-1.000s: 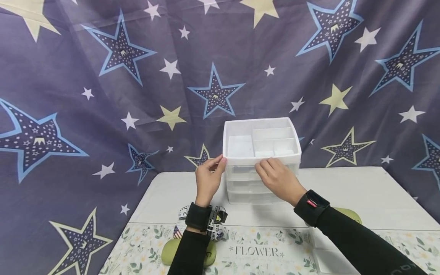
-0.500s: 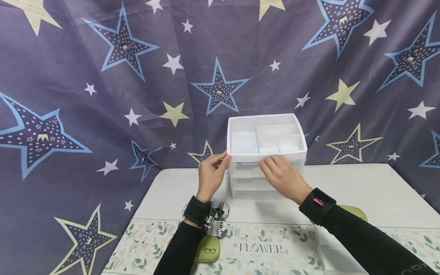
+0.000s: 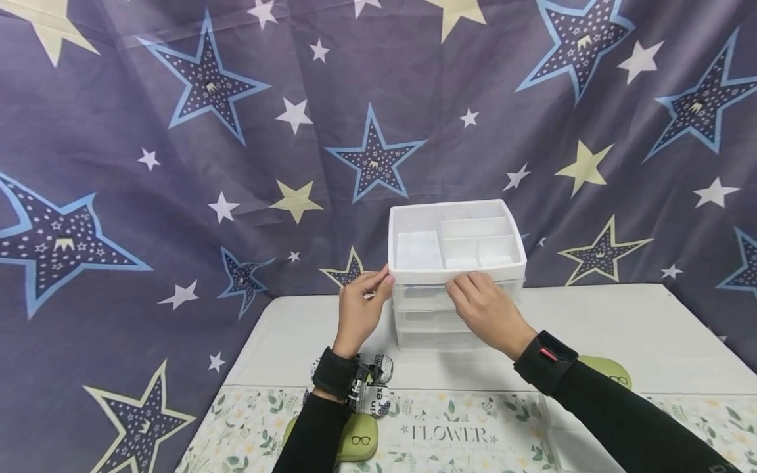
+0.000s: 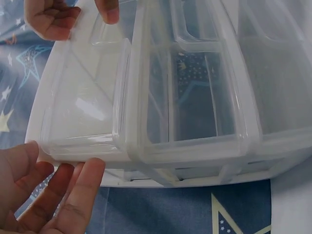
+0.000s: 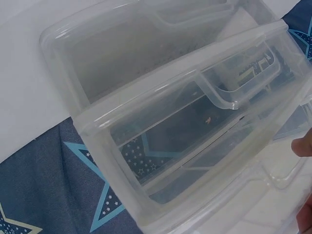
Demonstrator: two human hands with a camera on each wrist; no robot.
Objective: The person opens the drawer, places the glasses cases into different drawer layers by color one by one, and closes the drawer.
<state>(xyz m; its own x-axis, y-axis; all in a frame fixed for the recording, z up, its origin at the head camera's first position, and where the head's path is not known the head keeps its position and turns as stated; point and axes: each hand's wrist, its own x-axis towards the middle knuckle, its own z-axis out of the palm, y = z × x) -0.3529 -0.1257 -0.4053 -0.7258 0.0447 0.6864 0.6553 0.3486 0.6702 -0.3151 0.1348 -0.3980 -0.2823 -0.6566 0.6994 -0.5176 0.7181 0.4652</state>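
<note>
A white drawer organizer (image 3: 434,318) with clear drawers stands on the table, a divided tray (image 3: 417,251) forming its top. My left hand (image 3: 359,309) holds the front left corner of the tray's rim. In the left wrist view, the fingertips (image 4: 92,168) lie along the organizer's side, with the thumb at the edge. At the front, my right hand (image 3: 487,310) grips the rim just above the top drawer (image 4: 90,97), its fingers curled at the edge and thumb in front. Only part of that thumb (image 5: 303,146) and a finger show in the right wrist view.
A green glasses case (image 3: 357,439) lies under my left forearm, beside a black-and-white printed bundle (image 3: 374,397). Another green case (image 3: 609,369) and a white box (image 3: 576,443) are partly behind my right arm. A floral mat (image 3: 449,420) covers the table's front; a starry curtain hangs behind.
The head view shifts slightly. Both hands keep their places on the organizer's rim, and the organizer stays where it is.
</note>
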